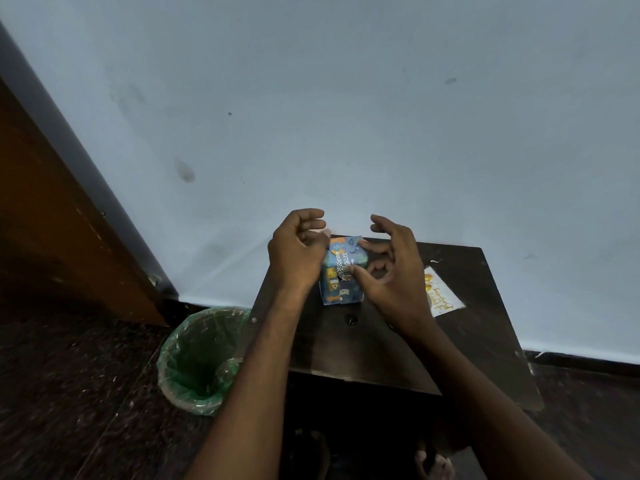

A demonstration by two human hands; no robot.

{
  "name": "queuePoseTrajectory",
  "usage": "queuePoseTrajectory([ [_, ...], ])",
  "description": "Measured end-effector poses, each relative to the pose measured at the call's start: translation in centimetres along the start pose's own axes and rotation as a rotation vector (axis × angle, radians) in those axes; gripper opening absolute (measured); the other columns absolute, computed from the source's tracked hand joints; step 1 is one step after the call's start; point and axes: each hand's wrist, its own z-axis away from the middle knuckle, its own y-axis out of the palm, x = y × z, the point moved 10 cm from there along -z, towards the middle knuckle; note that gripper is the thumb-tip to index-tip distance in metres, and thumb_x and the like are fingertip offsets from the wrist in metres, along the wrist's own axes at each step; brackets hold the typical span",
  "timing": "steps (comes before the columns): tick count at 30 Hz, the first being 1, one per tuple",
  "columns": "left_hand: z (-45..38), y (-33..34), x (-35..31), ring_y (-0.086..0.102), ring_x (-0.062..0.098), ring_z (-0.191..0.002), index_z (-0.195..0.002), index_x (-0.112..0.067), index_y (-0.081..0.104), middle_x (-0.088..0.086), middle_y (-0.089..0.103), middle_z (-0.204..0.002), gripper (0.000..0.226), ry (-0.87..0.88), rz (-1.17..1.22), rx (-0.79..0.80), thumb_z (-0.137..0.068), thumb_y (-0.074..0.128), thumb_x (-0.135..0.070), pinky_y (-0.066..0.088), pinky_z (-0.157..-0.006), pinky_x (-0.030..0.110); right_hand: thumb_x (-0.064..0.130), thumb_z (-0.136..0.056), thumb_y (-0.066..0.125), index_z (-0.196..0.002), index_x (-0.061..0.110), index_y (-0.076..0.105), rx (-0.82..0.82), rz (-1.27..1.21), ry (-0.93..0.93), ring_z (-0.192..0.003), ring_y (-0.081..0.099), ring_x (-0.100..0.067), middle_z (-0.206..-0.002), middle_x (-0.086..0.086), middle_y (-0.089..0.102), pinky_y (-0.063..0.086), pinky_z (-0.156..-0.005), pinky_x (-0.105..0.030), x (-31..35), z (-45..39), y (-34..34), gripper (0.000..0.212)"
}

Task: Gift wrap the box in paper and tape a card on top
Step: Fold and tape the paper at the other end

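Green-lined bin (pixel 202 362) sits lower left, beside your dark table (pixel 346 355) under a pale wall (pixel 346 98). Your left hand (pixel 298 252) curls loosely against the wrapped box (pixel 341 271) at centre; your right hand (pixel 393 271) presses fingertips (pixel 353 270) onto it. At right lies the card (pixel 443 292).

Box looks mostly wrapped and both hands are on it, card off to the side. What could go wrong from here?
1. A paper flap at the far top of the box stands up untaped; it may spring open if the hands let go.
2. The card lies on the table partly under the right hand, whose wrist could brush it away.
3. The left hand only presses the box's side, so the box may slide during taping.
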Motion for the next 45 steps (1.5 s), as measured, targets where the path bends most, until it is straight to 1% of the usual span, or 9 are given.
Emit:
queuePoseTrajectory([
  [3,0.8,1.8,-2.5,0.069,0.004,-0.101,-0.118,-0.027,0.074,-0.013,0.075,-0.114,0.051,0.215,-0.152,0.141,-0.085,0.067,0.011,0.055,-0.082,0.017,-0.012,-0.077,0.080,-0.146,0.015,0.050,-0.001,-0.127,0.086,-0.117,0.069,-0.014,-0.135,-0.006,0.055,0.063,-0.077,-0.031,-0.8,0.3,0.1,0.081],
  [7,2.4,4.5,-4.1,0.070,0.004,-0.105,-0.128,-0.020,0.072,-0.008,0.075,-0.119,0.051,0.289,-0.163,0.325,-0.093,0.057,0.013,0.054,-0.088,0.014,-0.017,-0.084,0.066,-0.138,0.011,0.055,-0.028,-0.307,0.196,-0.116,0.072,-0.018,-0.130,-0.008,0.064,0.063,-0.086,-0.043,-1.8,0.1,-0.5,0.061],
  [12,1.8,4.6,-2.9,0.070,0.006,-0.107,-0.132,-0.023,0.070,-0.009,0.075,-0.116,0.050,0.248,-0.191,0.310,-0.099,0.051,0.009,0.054,-0.099,0.018,-0.016,-0.078,0.051,-0.100,0.019,0.074,-0.205,0.107,0.235,-0.088,0.075,-0.008,-0.099,0.007,0.076,0.060,-0.081,-0.030,-3.9,-0.6,-5.3,0.048],
  [21,1.6,5.1,-2.5,0.071,0.009,-0.097,-0.125,-0.025,0.074,-0.012,0.077,-0.106,0.038,0.247,-0.161,0.257,-0.093,0.073,-0.005,0.058,-0.093,0.023,0.002,-0.076,0.061,-0.070,0.034,0.074,0.548,0.649,0.405,-0.072,0.065,-0.001,-0.069,0.019,0.070,0.054,-0.075,-0.026,-8.7,1.4,-3.7,0.036],
  [25,1.6,5.2,-2.4,0.072,0.010,-0.095,-0.123,-0.024,0.075,-0.012,0.077,-0.105,0.037,0.237,-0.149,0.247,-0.091,0.074,-0.004,0.058,-0.092,0.023,0.005,-0.080,0.059,-0.081,0.026,0.081,0.592,0.674,0.392,-0.073,0.058,-0.005,-0.071,0.023,0.062,0.043,-0.067,-0.018,-8.0,2.0,-3.1,0.030],
  [30,1.7,5.2,-2.3,0.072,0.008,-0.096,-0.121,-0.022,0.077,-0.011,0.078,-0.106,0.035,0.227,-0.146,0.253,-0.092,0.074,-0.002,0.058,-0.093,0.021,0.027,-0.079,0.072,-0.074,0.023,0.074,0.583,0.682,0.380,-0.066,0.062,-0.005,-0.069,0.013,0.068,0.045,-0.060,-0.018,-7.7,2.2,-2.9,0.007],
  [35,1.7,5.2,-2.4,0.072,0.005,-0.099,-0.120,-0.021,0.078,-0.012,0.078,-0.107,0.033,0.229,-0.148,0.258,-0.093,0.073,-0.003,0.056,-0.092,0.017,0.028,-0.076,0.078,-0.076,0.025,0.073,0.629,0.772,0.362,-0.074,0.065,-0.008,-0.076,0.012,0.071,0.044,-0.061,-0.016,-8.2,2.3,-2.8,0.006],
  [40,1.8,5.3,-2.4,0.071,0.002,-0.099,-0.115,-0.023,0.081,-0.014,0.077,-0.107,0.028,0.249,-0.182,0.262,-0.095,0.072,-0.005,0.053,-0.085,0.011,0.018,-0.082,0.069,-0.063,0.022,0.070,0.402,0.643,0.365,-0.067,0.065,-0.008,-0.064,0.010,0.068,0.047,-0.064,-0.026,-7.1,1.6,-4.1,0.019],
  [45,1.8,5.5,-2.4,0.070,0.004,-0.096,-0.113,-0.024,0.081,-0.015,0.075,-0.106,0.026,0.246,-0.168,0.284,-0.096,0.070,-0.007,0.055,-0.086,0.018,0.010,-0.088,0.070,-0.074,0.013,0.072,0.118,0.106,0.426,-0.058,0.065,-0.013,-0.065,-0.003,0.073,0.047,-0.057,-0.025,-4.9,0.6,-5.7,0.015],
])
